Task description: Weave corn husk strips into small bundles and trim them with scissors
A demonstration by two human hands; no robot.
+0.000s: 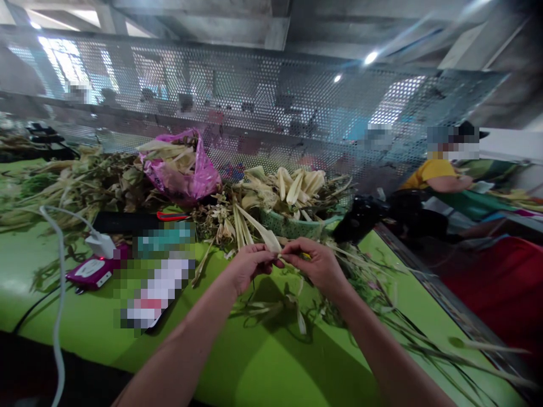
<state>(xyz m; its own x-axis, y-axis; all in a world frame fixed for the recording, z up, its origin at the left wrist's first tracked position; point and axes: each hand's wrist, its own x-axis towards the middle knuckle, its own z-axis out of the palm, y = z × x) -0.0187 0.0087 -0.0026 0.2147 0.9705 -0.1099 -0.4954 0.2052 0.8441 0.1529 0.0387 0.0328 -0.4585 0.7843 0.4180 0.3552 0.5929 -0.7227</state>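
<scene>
Between my two hands a pale strip of dried corn husk (268, 236) points up and away from me, its lower end pinched at the fingertips. My left hand (250, 265) grips it from the left with thumb and fingers closed. From the right, the thumb and fingers of my right hand (316, 268) pinch the same end, almost touching the left fingertips. Just beyond stands a green basket (297, 227), heaped with folded husk pieces (297, 185). Loose husk scraps (271, 308) lie on the green table (271, 367) below my hands.
Behind the basket stands a perforated metal screen (263, 102). A pink plastic bag (182, 178) of husks and a dried plant heap (106, 175) lie left. Nearer are a purple power strip (95, 272) and white cable (59, 316). A person in yellow (432, 172) works at right.
</scene>
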